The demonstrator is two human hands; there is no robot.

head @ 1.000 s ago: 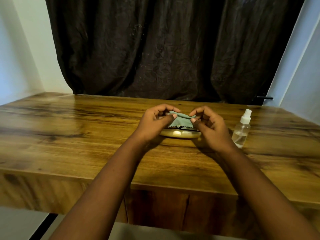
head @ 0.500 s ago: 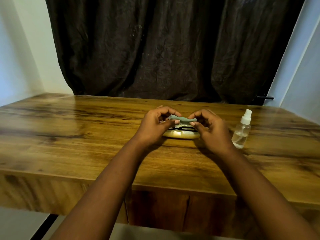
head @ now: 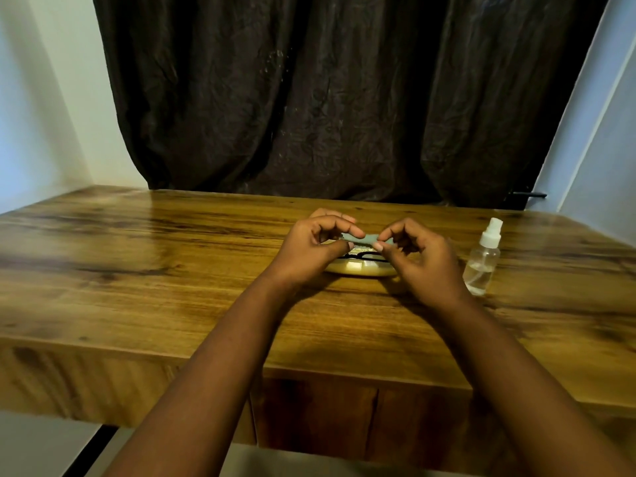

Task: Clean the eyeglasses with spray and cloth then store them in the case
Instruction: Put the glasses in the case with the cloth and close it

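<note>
**Folded cloth pinched above the open case**

The left hand (head: pixel 311 247) and right hand (head: pixel 421 261) each pinch one end of a small grey-green folded cloth (head: pixel 364 238) between thumb and forefinger. Directly beneath that grip lies a pale gold oval glasses case (head: pixel 359 269), open on the wooden table (head: pixel 137 270), with black-framed eyeglasses (head: pixel 358 256) resting inside. Just beyond the right hand's outer side stands a clear plastic spray bottle (head: pixel 483 261), upright and untouched.

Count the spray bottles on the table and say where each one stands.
1. The clear spray bottle stands upright on the wooden table, just right of the right hand. Another could be hidden behind the hands, though none shows.
</note>
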